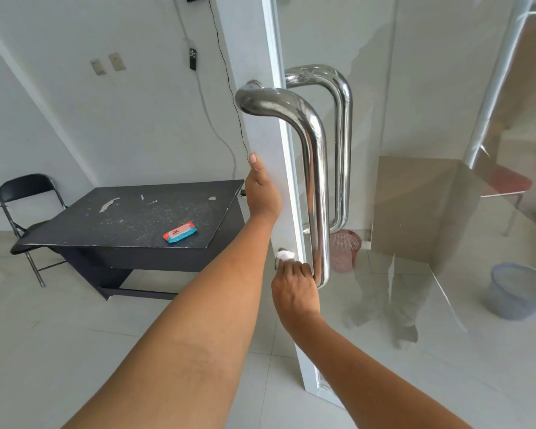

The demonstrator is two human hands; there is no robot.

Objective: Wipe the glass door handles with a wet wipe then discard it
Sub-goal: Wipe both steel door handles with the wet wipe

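The glass door (262,51) is seen nearly edge-on down the middle of the frame, with one steel handle on each face. The near handle (317,181) is shown in front of the far handle (342,144), which is seen through the glass. The door's edge is held at mid-height by the left hand (262,193), its thumb laid straight up the near face; its fingers are hidden behind the door. A bunched white wet wipe (287,254) is grasped in the curled fingers of the right hand (294,289) and pressed against the lower foot of the near handle, where it meets the door. At centre left a black table (112,218) carries a red and blue wipes pack (180,232), and a folding chair (25,193) is placed beside it. A pink basket (344,250) is visible through the glass behind the handles, and a pale blue basket (515,291) at lower right.
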